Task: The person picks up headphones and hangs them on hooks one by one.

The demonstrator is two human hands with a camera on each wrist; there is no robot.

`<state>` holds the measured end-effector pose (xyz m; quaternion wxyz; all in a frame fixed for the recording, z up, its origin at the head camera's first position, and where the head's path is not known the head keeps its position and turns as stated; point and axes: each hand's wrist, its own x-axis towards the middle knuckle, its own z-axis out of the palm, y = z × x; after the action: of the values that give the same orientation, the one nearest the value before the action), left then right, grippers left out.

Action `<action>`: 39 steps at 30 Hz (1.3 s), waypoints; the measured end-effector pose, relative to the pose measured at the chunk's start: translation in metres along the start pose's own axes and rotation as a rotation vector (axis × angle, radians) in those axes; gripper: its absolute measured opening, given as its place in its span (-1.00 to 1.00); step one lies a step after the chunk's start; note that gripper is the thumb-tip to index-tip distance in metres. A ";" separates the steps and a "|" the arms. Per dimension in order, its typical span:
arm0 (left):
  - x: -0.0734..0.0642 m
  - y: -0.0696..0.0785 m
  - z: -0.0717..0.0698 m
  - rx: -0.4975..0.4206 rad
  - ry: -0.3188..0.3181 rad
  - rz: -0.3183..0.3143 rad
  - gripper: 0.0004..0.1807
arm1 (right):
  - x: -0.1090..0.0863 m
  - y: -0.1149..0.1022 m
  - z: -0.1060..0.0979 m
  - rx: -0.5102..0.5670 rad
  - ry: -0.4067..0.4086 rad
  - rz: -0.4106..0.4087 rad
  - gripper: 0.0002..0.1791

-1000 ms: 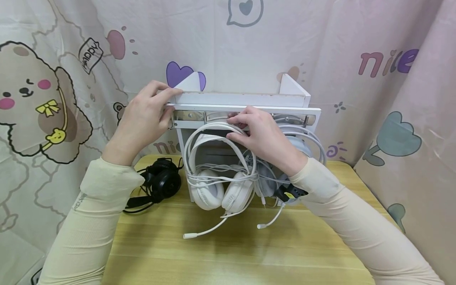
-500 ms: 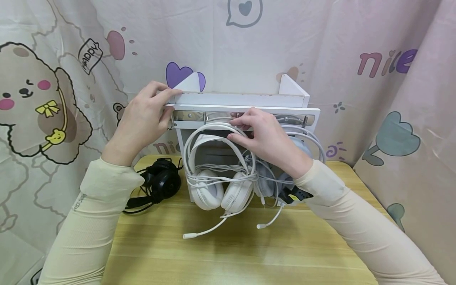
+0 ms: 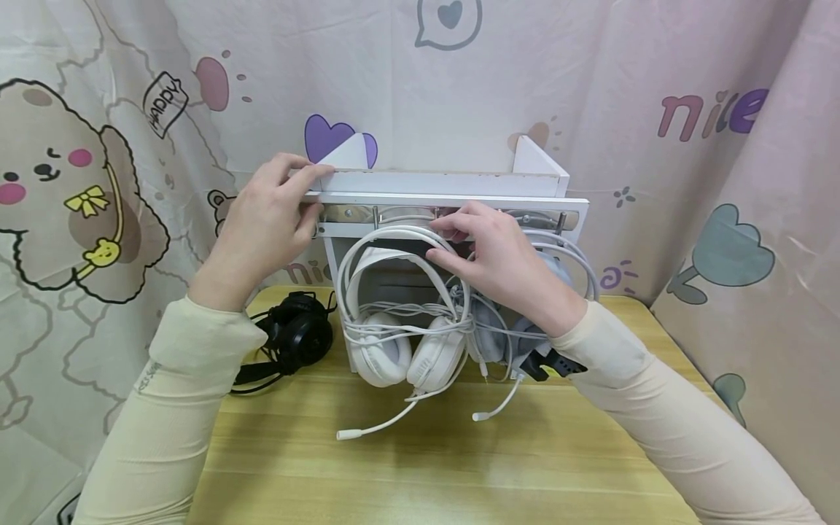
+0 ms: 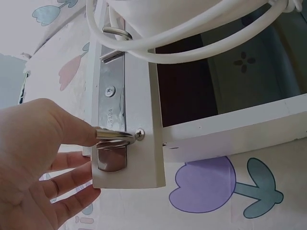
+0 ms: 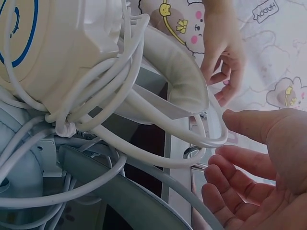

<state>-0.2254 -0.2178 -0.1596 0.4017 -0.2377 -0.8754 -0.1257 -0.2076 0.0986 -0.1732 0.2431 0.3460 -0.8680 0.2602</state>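
Observation:
A white headset [image 3: 435,361], its cable wound around both earcups, hangs by its headband from a metal hook on a white hook rack [image 3: 453,200]. My left hand [image 3: 262,211] holds the left end of the rack; in the left wrist view the thumb lies against an end hook [image 4: 115,135] and the fingers reach behind the board. Close to the right side of the headset's headband is my right hand [image 3: 508,255]. In the right wrist view its thumb and fingers are spread apart around the headband's edge, with relaxed fingers [image 5: 240,177] not closed on it.
Behind my right hand a pale blue-grey headset [image 3: 488,328] with a microphone boom hangs on the rack, partly hidden. To the left, a black headset [image 3: 308,335] lies on the wooden table [image 3: 426,474]. A printed curtain [image 3: 623,58] surrounds the table.
My right hand has drawn slightly to the right, away from the headband. The left hand stays at the rack's end, and the white headset hangs in the same place.

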 end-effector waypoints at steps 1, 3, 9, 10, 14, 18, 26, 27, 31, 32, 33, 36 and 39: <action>-0.001 0.001 0.000 0.002 -0.008 -0.006 -0.48 | -0.001 0.000 0.000 0.001 0.000 0.002 -0.60; -0.003 0.002 0.000 0.002 -0.016 -0.015 -0.46 | -0.003 0.000 -0.002 0.006 0.003 0.005 -0.60; -0.007 0.007 0.000 -0.008 -0.006 -0.003 -0.45 | -0.007 0.000 -0.004 0.020 0.016 -0.009 -0.59; -0.008 0.008 -0.001 -0.007 -0.003 0.000 -0.45 | -0.008 0.000 -0.004 0.021 0.016 -0.010 -0.59; -0.012 0.013 -0.001 -0.006 0.017 0.028 -0.48 | -0.011 0.000 -0.005 0.025 0.016 -0.012 -0.57; -0.017 0.023 0.000 -0.009 0.047 0.100 -0.51 | -0.015 0.000 -0.004 0.030 0.018 -0.020 -0.58; -0.026 0.043 -0.002 -0.037 0.061 0.188 -0.53 | -0.021 -0.002 -0.004 0.017 0.009 -0.013 -0.56; -0.028 0.044 -0.002 -0.039 0.054 0.188 -0.51 | -0.022 -0.002 -0.005 0.016 0.006 -0.012 -0.56; -0.034 0.047 -0.003 -0.037 0.031 0.184 -0.47 | -0.027 -0.003 -0.007 0.013 0.004 -0.020 -0.54; -0.035 0.048 -0.003 -0.035 0.028 0.184 -0.46 | -0.028 -0.003 -0.007 0.013 0.006 -0.026 -0.54; -0.036 0.048 -0.003 -0.030 0.027 0.184 -0.46 | -0.029 -0.003 -0.007 0.012 0.009 -0.033 -0.54; -0.039 0.048 -0.003 -0.022 0.027 0.187 -0.48 | -0.034 -0.003 -0.009 0.012 0.025 -0.057 -0.55; -0.042 0.048 -0.002 -0.024 0.026 0.184 -0.49 | -0.038 -0.002 -0.010 0.020 0.043 -0.077 -0.56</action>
<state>-0.1754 -0.1906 -0.1886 0.4200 -0.3201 -0.8431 -0.1020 -0.1791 0.1219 -0.1880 0.2681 0.3758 -0.8459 0.2670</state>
